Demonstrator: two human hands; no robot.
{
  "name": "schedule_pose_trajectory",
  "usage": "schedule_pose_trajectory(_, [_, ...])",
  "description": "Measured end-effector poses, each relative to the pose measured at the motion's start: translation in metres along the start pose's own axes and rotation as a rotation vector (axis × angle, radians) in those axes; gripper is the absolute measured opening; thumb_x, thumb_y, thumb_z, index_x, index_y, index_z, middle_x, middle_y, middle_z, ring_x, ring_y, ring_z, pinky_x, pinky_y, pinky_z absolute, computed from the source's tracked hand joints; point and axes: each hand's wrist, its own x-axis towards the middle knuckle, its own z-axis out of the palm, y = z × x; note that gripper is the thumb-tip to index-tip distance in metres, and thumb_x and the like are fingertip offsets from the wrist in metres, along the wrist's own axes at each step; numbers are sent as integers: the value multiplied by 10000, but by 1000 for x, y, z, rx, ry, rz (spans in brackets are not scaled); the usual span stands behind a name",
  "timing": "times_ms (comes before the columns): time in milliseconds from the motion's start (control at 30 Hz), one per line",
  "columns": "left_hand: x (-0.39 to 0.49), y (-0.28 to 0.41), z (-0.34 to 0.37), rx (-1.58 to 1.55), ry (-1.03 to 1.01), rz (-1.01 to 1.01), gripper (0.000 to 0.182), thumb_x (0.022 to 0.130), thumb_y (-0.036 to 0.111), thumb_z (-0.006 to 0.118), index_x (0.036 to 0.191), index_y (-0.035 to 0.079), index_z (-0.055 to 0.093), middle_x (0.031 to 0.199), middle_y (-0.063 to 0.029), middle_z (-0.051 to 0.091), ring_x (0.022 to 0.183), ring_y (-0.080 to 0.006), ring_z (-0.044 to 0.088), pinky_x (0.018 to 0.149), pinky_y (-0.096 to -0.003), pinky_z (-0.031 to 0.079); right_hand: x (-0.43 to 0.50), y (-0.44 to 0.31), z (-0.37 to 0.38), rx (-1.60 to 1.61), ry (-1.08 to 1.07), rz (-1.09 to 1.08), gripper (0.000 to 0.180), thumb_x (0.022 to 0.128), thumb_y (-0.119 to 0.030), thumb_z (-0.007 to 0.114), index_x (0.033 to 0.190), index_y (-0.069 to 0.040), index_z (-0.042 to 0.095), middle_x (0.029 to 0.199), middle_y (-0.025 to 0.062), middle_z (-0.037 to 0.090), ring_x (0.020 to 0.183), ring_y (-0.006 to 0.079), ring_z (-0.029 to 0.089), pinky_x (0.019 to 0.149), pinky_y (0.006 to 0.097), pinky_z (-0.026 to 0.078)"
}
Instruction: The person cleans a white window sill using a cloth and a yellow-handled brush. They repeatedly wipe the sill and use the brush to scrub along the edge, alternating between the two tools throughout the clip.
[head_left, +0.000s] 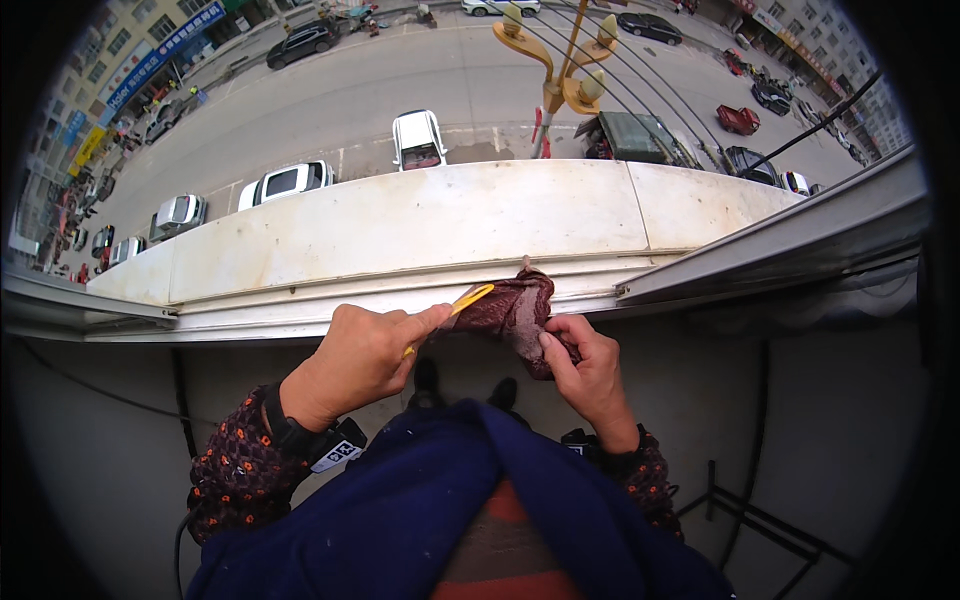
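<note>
My left hand (364, 356) grips a thin yellow tool (472, 299), one end of which sticks out past my index finger over the cloth. What kind of tool it is, I cannot tell. A dark red, crumpled cloth (499, 306) with a paler strip lies across the window track (360, 300) and hangs over its inner edge. Thumb and fingers of my right hand (589, 364) pinch the cloth's lower right end. The underside of the cloth and the track beneath it are hidden.
Beyond the track runs a pale outer ledge (420, 217), high above a street (360, 97) with parked cars. Window sash frames stand at left (97, 298) and right (772, 225). Cables cross near a street lamp (553, 94). A black metal rack (750, 506) is at lower right.
</note>
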Motion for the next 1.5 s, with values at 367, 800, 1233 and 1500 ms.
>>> schedule_pose_trajectory(367, [-24,-12,-16,252,-86,-10,735,785,-14,680,1495,143,574,688,-33,585,566,-246,604,511,-405,457,-3,-3,19,-164,62,-117,127,942,-72,742,1048,-24,690,771,191,687,660,328,713,598,374,540])
schedule_pose_trajectory(800, [-37,0,-14,-590,237,-291,368,951,8,723,1319,28,725,1007,-112,799,748,-101,664,702,-244,542,5,-36,7,264,-203,108,203,989,-58,719,1166,38,694,807,29,703,704,74,604,639,249,510])
schedule_pose_trajectory(1233, [-100,-36,-28,-893,630,-429,397,992,127,713,1344,-52,672,794,-37,682,656,-66,576,578,-201,426,54,-69,43,25,-201,-285,396,979,37,610,1366,-26,662,1180,208,760,969,268,778,830,342,591])
schedule_pose_trajectory(1500, [-68,-23,-8,-421,309,-177,400,909,-19,727,1302,55,737,1107,-157,799,820,-196,766,771,-273,587,33,-32,47,-452,149,-189,227,941,-57,689,1164,-15,701,1003,203,751,844,402,737,738,420,594])
